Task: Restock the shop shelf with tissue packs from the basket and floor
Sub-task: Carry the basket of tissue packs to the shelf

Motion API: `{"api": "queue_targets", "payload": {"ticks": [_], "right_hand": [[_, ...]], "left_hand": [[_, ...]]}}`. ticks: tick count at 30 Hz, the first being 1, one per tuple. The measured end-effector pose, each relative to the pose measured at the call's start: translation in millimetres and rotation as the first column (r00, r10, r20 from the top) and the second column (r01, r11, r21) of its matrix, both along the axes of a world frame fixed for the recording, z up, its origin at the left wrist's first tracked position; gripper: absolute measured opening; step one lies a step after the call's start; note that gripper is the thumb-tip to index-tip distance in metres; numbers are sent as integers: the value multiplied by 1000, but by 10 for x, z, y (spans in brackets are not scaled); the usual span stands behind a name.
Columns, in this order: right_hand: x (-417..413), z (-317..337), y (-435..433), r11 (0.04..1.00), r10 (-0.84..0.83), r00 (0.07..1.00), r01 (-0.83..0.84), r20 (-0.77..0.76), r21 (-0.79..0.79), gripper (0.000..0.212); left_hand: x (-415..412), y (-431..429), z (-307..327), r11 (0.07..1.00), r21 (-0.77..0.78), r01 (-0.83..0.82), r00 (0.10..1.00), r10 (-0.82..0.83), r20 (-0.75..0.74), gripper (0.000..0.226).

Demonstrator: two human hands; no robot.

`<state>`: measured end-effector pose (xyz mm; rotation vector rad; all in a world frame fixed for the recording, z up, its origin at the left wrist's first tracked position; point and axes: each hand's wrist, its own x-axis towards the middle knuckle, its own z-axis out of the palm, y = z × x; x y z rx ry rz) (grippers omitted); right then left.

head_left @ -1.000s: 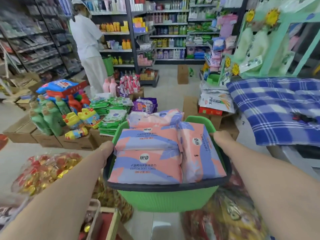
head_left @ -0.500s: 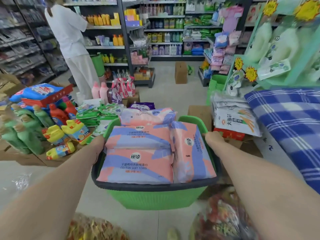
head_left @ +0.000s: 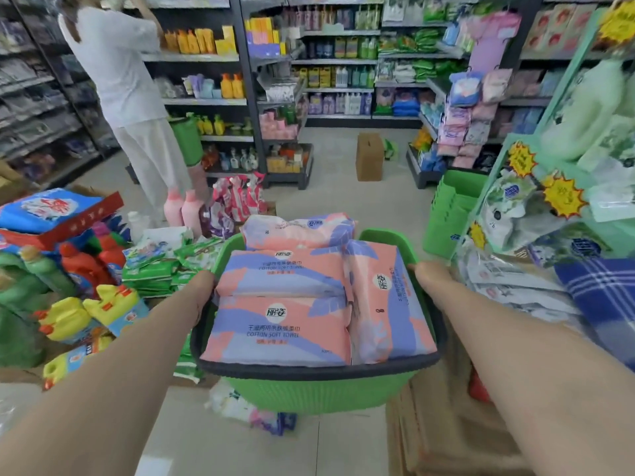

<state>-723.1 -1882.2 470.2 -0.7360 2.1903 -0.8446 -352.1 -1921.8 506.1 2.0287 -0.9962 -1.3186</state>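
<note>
Each grip is closed on a side rim of the green basket: left hand on its left edge, right hand on its right, the fingers of both hidden below the rim. The basket is held above the floor, filled with pink-and-purple tissue packs; four show, the far one half covered, and anything beneath is out of sight. Ahead stands a cardboard box. A person in white, head cut off by the frame, faces blurred shelves at upper left
</note>
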Motion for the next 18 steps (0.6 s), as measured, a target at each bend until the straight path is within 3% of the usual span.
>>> {"api": "queue_targets", "payload": {"ticks": [8,18], "right_hand": [[-515,4,-1645,1000,14,1000,-14,-24,-13,22],[-1346,54,-3512,997,-80,997,80,5,-24,26]], "left_hand": [[-572,-1908,-57,1000,-22,-2,994,0,-105,41],[-1472,-4127,18,989,-21,145,982,-146,-116,39]]}}
